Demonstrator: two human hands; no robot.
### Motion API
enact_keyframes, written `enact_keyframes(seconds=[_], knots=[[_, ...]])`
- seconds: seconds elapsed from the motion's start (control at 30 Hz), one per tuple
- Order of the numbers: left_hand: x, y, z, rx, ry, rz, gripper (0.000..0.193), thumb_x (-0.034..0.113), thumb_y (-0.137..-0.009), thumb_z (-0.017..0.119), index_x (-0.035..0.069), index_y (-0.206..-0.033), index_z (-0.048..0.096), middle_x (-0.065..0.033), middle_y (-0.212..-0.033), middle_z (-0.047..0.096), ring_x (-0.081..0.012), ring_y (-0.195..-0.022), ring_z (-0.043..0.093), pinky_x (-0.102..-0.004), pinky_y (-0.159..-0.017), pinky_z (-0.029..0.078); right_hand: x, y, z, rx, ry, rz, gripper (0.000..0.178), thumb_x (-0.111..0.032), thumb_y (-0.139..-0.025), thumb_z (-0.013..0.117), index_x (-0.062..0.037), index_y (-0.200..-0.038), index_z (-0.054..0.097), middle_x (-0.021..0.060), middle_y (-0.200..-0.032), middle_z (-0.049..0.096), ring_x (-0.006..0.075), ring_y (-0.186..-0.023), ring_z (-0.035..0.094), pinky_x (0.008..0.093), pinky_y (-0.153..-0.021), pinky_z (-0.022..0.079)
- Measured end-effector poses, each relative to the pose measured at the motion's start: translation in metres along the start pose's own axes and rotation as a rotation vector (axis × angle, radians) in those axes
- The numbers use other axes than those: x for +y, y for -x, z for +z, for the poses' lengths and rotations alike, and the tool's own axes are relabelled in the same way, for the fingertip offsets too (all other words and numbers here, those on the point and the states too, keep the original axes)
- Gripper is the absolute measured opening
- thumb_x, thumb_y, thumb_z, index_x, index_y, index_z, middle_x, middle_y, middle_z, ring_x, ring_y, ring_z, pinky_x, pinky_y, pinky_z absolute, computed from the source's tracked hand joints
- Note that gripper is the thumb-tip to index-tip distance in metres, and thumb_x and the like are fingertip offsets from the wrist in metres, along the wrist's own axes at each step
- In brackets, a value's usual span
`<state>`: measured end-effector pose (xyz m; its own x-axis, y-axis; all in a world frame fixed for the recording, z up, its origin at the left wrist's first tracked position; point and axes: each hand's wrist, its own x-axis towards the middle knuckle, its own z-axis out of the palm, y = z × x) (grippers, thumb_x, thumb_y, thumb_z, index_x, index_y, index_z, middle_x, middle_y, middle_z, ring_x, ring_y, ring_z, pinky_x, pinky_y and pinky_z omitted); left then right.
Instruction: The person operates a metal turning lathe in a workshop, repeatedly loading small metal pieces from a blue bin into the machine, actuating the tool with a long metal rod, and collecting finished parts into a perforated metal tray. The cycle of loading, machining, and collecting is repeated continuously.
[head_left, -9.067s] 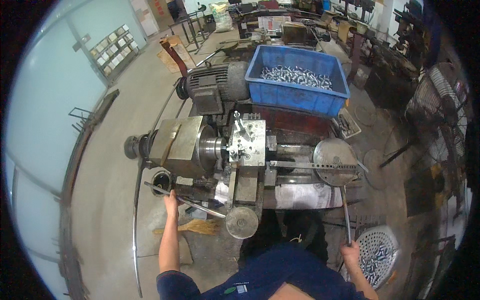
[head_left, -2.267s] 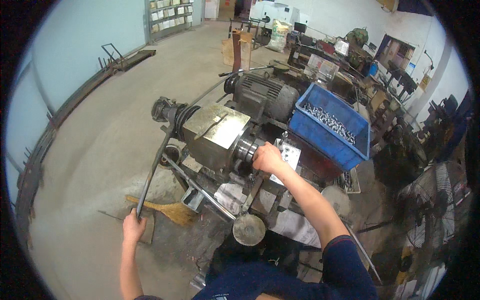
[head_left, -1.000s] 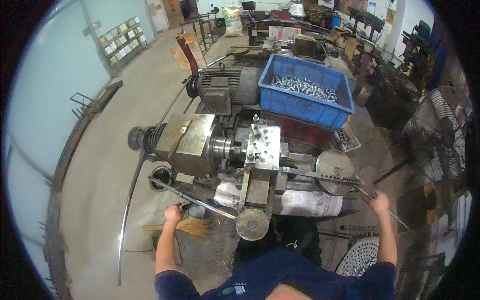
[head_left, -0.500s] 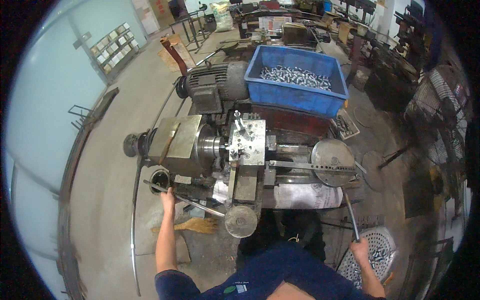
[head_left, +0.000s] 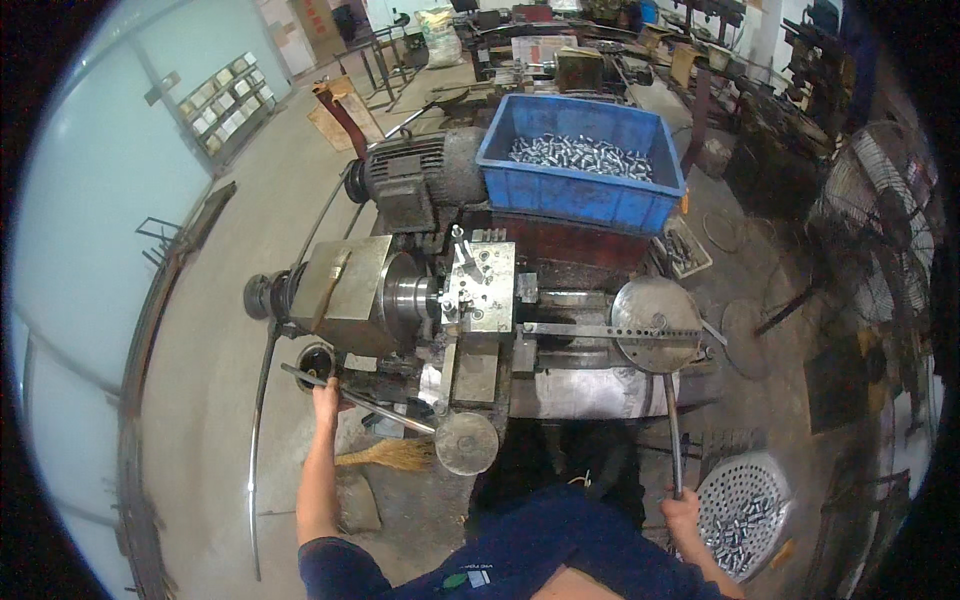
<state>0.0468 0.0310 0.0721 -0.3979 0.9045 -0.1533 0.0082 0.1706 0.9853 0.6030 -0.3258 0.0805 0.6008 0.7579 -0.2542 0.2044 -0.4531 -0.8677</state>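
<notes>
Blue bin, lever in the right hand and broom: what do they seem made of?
Blue bin: probably moulded plastic, dull and grimy, with one even colour throughout.
Lever in the right hand: likely bare metal, smooth, with a greyish sheen.
Broom: apparently straw or similar fibre, matte, with splayed yellow-tan bristles.

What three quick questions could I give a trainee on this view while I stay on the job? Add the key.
1. True or false: the left grip is closed on the slanting lever that runs to the smaller round disc.
2. Multiple choice: the right grip is on
A) a broom
B) a fan
C) a metal lever seen below the larger round disc
3. Fill the gap: in this view, the blue bin sits to the ____ of the motor.

Key: 1. True. 2. C. 3. Right.
</notes>
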Motion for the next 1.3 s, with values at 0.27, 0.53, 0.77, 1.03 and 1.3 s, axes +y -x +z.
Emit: enact_keyframes(seconds=[0.27,0.53,0.77,1.03,1.3], knots=[[0.007,0.003,-0.017,-0.023,-0.343,-0.146,0.029,0.022,-0.085,0.049,-0.007,-0.083,0.052,-0.0091,-0.058,0.053,-0.0211,-0.042,0.056,-0.03,-0.037,0.051,0.035,-0.126,-0.121,0.186,1.116,-0.117,0.036,-0.024,-0.062,0.066,-0.0021,-0.087,0.055,0.0173,-0.072,0.059,0.0359,-0.067,0.058,0.0436,-0.059,0.046],[-0.011,0.002,-0.031,-0.08,-0.078,-0.175,0.042,0.036,-0.086,0.05,-0.001,-0.105,0.049,-0.0135,-0.083,0.06,-0.0234,-0.065,0.062,-0.0345,-0.057,0.052,0.024,-0.25,-0.104,0.618,1.123,-0.39,0.072,-0.022,-0.056,0.065,0.002,-0.121,0.043,0.02,-0.114,0.05,0.0336,-0.108,0.045,0.0452,-0.096,0.031],[-0.053,0.025,-0.003,-0.417,-1.468,0.249,0.046,0.046,-0.08,0.053,0.005,-0.1,0.061,-0.017,-0.083,0.064,-0.0314,-0.079,0.062,-0.0381,-0.07,0.049,0.046,-0.162,-0.035,0.387,0.744,-0.384,0.075,-0.011,-0.055,0.062,-0.0034,-0.127,0.04,0.02,-0.128,0.042,0.0352,-0.12,0.037,0.0383,-0.1,0.031],[-0.204,0.034,0.02,0.168,-1.222,0.047,0.045,0.044,-0.073,0.059,0.001,-0.088,0.058,-0.0158,-0.079,0.064,-0.0334,-0.076,0.062,-0.0425,-0.067,0.049,0.014,-0.124,0.007,0.116,0.653,-0.297,0.039,-0.011,-0.053,0.062,-0.0025,-0.091,0.063,0.0182,-0.098,0.06,0.0344,-0.092,0.057,0.0387,-0.082,0.045],[-0.136,0.006,-0.023,-0.468,-1.643,0.148,0.048,0.048,-0.079,0.053,0.006,-0.102,0.055,-0.0155,-0.094,0.062,-0.0321,-0.088,0.06,-0.044,-0.073,0.048,-0.074,-0.159,-0.003,0.138,0.66,-0.539,0.035,-0.006,-0.053,0.06,-0.0026,-0.087,0.064,0.0163,-0.091,0.062,0.0339,-0.084,0.059,0.0375,-0.075,0.047]])
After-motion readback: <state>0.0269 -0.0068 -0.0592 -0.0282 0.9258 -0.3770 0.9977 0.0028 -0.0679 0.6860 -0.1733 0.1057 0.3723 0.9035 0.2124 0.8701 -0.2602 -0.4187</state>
